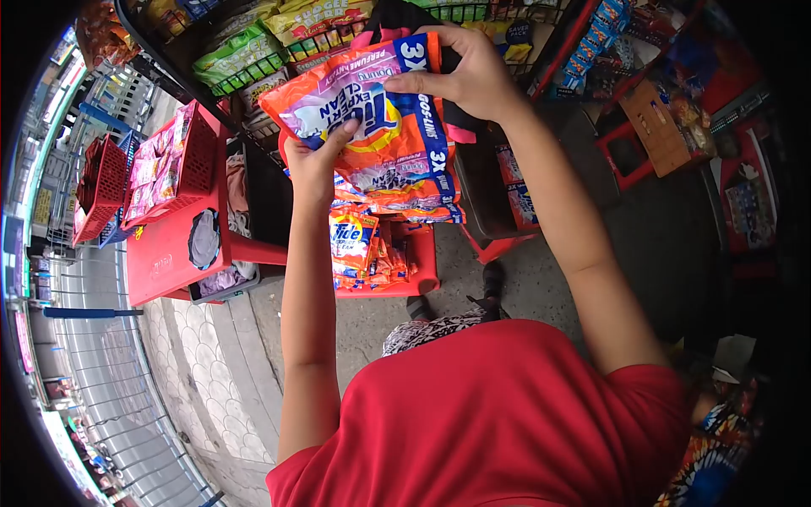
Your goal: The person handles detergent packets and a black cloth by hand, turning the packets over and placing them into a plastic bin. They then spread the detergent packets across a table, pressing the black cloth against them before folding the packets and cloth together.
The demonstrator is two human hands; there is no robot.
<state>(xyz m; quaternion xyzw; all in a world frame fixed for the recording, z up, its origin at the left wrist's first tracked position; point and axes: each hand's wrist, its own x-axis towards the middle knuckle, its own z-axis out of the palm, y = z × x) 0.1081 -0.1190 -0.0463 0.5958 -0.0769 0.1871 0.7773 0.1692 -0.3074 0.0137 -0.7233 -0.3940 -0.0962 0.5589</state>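
Note:
In the head view, a strip of orange Tide detergent packets [405, 160] is held up in front of my chest. My left hand [311, 165] grips its left edge, thumb on the front. My right hand [475, 78] pinches its upper right part, thumb on the printed face and the other fingers mostly hidden behind. The strip hangs down with a lower packet below the one between my hands. Below it, more Tide packets [353, 240] lie piled on a red stool [429, 266].
A rack of snack bags [319, 19] stands ahead. At left, a red basket of pink sachets [160, 165] sits by a red table [173, 264]. Blue sachet strips [596, 42] hang at upper right. A cardboard piece [655, 127] lies at right. Pavement [203, 363] is at lower left.

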